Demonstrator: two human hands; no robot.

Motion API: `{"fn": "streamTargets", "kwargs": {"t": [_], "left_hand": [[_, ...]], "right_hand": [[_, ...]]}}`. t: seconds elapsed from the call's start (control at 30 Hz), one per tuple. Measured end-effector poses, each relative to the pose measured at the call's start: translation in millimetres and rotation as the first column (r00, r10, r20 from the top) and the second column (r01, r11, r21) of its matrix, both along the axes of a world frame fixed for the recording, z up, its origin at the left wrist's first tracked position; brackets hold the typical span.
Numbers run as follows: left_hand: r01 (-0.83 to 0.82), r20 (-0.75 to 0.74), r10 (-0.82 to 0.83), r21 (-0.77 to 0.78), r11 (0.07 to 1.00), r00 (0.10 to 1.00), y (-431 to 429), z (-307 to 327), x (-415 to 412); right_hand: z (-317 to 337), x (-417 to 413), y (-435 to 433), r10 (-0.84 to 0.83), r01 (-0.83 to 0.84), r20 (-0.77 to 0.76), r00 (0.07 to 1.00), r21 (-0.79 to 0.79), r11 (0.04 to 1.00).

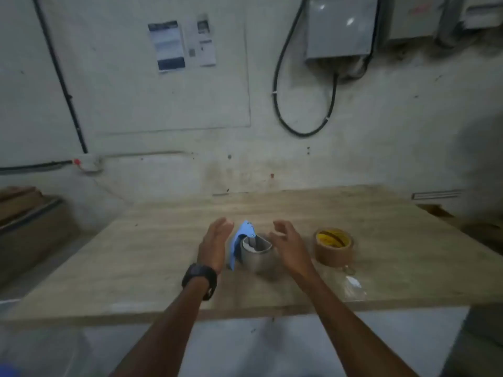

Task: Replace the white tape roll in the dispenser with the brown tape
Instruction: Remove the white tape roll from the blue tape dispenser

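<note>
A blue tape dispenser (239,242) stands on the wooden table (136,254) with a whitish-grey tape roll (257,254) in it. My left hand (216,242), a black watch on its wrist, is just left of the dispenser with fingers spread, apart from it or barely touching. My right hand (288,244) hovers just right of the roll, fingers apart and curled, holding nothing. The brown tape roll (334,250), with a yellow label inside its core, lies flat on the table to the right of my right hand.
A clear strip of tape or plastic (352,281) lies on the table in front of the brown roll. Cardboard boxes (30,229) stand to the left of the table. The wall with a black cable (304,133) and a grey box (339,28) is behind.
</note>
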State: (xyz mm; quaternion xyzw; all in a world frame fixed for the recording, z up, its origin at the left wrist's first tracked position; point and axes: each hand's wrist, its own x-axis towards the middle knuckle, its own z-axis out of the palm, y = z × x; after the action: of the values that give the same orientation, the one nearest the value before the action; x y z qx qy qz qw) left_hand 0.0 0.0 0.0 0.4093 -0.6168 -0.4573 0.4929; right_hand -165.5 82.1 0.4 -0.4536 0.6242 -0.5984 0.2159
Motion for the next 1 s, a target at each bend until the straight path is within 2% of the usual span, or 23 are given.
{"fn": "streamTargets", "kwargs": {"t": [0.1,0.2,0.23,0.37,0.5,0.57,0.67,0.73,0.8,0.9,1.0], "left_hand": [[0.075,0.005,-0.075,0.031,0.997,0.997,5,-10,0],[0.14,0.179,-0.139,0.009,0.99,0.974,14,-6,-6],[0.129,0.187,-0.13,0.018,0.991,0.974,12,-5,-8],[0.042,-0.022,-0.04,0.111,0.993,0.999,13,-12,-16],[0.02,-0.023,-0.016,0.176,0.984,1.0,5,-22,-19],[0.037,-0.107,-0.013,0.225,0.974,0.994,-2,-23,-21],[0.171,-0.369,-0.027,0.365,0.915,0.929,-5,-16,-28],[0.285,-0.472,-0.067,0.409,0.867,0.879,-3,-9,-33],[0.302,-0.539,-0.03,0.424,0.854,0.842,0,-8,-37],[0.407,-0.677,0.024,0.47,0.783,0.736,0,-12,-43],[0.419,-0.678,0.021,0.478,0.772,0.735,-3,-11,-48]], "right_hand": [[-8,6,4,0.015,-0.018,0.033,0.999,0.094,0.995],[-11,8,3,0.038,-0.037,-0.004,0.999,0.198,0.98],[-11,8,4,0.052,-0.047,-0.016,0.999,0.215,0.975],[-22,16,8,0.061,-0.05,-0.06,0.996,0.172,0.984],[-25,18,6,0.052,-0.046,-0.063,0.997,0.096,0.994],[-24,16,4,0.03,-0.028,-0.058,0.998,0.03,0.999],[-8,11,-5,0.01,-0.014,-0.065,0.998,-0.063,0.998],[3,7,-13,0.016,-0.022,-0.062,0.998,-0.108,0.994],[10,5,-19,0.031,-0.044,-0.084,0.996,-0.155,0.987],[13,4,-24,0.075,-0.104,-0.162,0.984,-0.181,0.978],[9,6,-24,0.163,-0.188,-0.141,0.976,-0.182,0.965]]}}
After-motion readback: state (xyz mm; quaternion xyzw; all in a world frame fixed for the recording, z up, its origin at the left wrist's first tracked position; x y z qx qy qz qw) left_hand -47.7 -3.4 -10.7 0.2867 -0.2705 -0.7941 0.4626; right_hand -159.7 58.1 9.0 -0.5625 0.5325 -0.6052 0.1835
